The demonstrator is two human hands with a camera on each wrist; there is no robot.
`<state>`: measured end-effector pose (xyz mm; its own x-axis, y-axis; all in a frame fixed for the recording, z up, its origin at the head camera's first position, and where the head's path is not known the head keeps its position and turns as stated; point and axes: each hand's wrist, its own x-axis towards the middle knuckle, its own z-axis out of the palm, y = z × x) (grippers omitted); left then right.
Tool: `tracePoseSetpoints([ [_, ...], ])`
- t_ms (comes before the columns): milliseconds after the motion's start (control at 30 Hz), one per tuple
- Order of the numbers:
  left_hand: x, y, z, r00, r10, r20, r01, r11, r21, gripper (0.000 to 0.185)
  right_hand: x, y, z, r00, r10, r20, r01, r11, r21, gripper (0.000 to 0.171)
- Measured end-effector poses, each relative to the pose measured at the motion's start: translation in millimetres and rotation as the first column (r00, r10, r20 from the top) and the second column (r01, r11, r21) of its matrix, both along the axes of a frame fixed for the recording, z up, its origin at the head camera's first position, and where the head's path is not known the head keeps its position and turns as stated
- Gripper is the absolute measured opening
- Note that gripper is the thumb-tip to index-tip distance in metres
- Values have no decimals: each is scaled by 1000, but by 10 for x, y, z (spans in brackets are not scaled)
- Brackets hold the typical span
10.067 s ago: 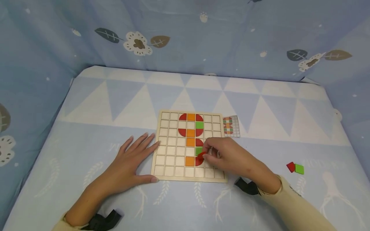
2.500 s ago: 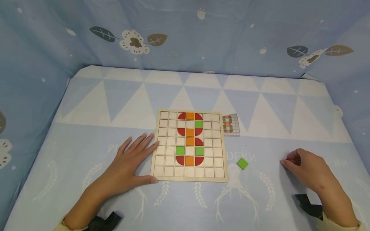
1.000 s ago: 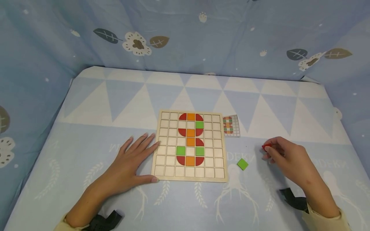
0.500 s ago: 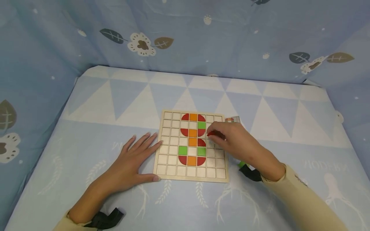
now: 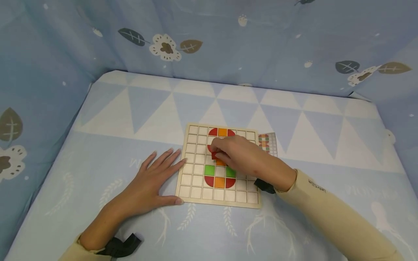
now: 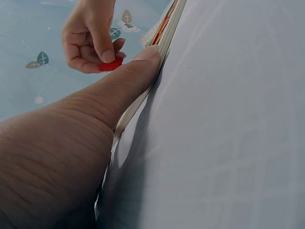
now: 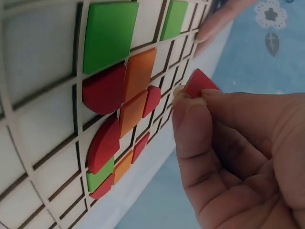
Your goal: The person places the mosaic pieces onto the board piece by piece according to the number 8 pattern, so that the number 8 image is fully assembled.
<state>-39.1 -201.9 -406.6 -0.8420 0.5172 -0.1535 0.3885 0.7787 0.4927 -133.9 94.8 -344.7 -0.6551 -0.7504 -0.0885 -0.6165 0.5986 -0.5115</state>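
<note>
My right hand [image 5: 243, 156] pinches a red quarter-round tile [image 7: 199, 83] between thumb and fingertips, just over the wooden grid board [image 5: 196, 191]. The same red tile shows beneath the fingertips in the left wrist view. Under and around this hand sit red, orange and green tiles, such as an orange square [image 5: 220, 182] and a green square [image 5: 209, 170] in their cells. Part of the upper pattern is hidden by the hand. My left hand [image 5: 150, 183] lies spread on the table, its index fingertip and thumb at the board's left edge.
A small printed pattern card [image 5: 273, 142] lies at the board's right edge, partly covered by the right arm. A black wrist mount [image 5: 121, 247] sits under the left wrist. Blue patterned fabric [image 5: 258, 40] hangs behind the table.
Since ten seconds ago, a green and a red tile have joined the board's left lower part. The right hand then picked up another red tile at the right and carried it left over the board.
</note>
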Motion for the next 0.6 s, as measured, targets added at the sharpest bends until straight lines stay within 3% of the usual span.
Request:
tracePoseSetpoints([
  [200,-2,-3,0,1000,-1,0,1,1000,4,109,-64,-145,-61,989,136,-54,-133,989,59,12],
  [333,-3,-8,-16,1000,-8,-12,8,1000,7,108,-51,-202,-127,978,184,-95,-176,981,88,14],
  [600,3,-17,-44,999,-17,-32,17,1000,1,108,11,-193,-223,976,170,-134,-163,985,63,12],
])
